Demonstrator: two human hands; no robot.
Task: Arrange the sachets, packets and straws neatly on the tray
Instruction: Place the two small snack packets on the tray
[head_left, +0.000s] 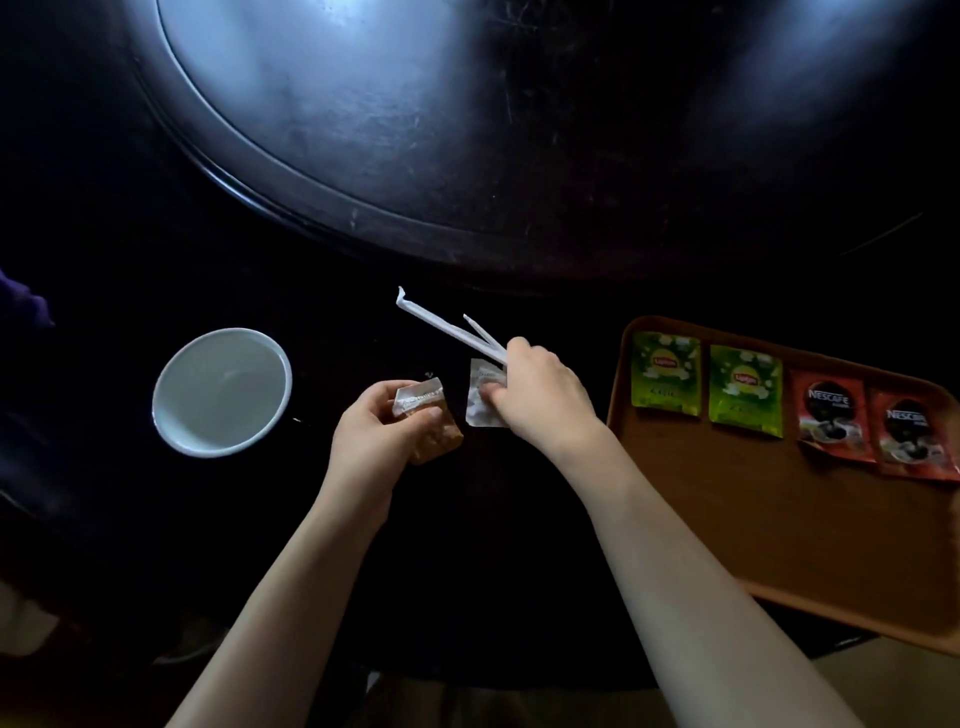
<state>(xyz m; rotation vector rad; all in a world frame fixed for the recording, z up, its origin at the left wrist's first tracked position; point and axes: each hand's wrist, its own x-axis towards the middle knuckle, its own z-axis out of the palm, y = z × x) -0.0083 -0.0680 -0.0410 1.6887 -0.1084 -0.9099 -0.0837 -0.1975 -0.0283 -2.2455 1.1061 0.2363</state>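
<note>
An orange-brown tray (779, 519) sits at the right on the dark table. Along its far edge lie two green Lipton sachets (666, 373) (746, 391) and two red Nescafe sachets (831, 419) (913, 439) in a row. My left hand (379, 426) holds brown sugar packets (431, 426) with white tops, just above the table. My right hand (540, 400) grips two white paper-wrapped straws (452, 327) that point up and left, together with a white sachet (483, 400) under its fingers.
A white empty bowl (223, 392) stands left of my hands. A large raised round turntable (467, 130) fills the far part of the table. The near half of the tray is bare.
</note>
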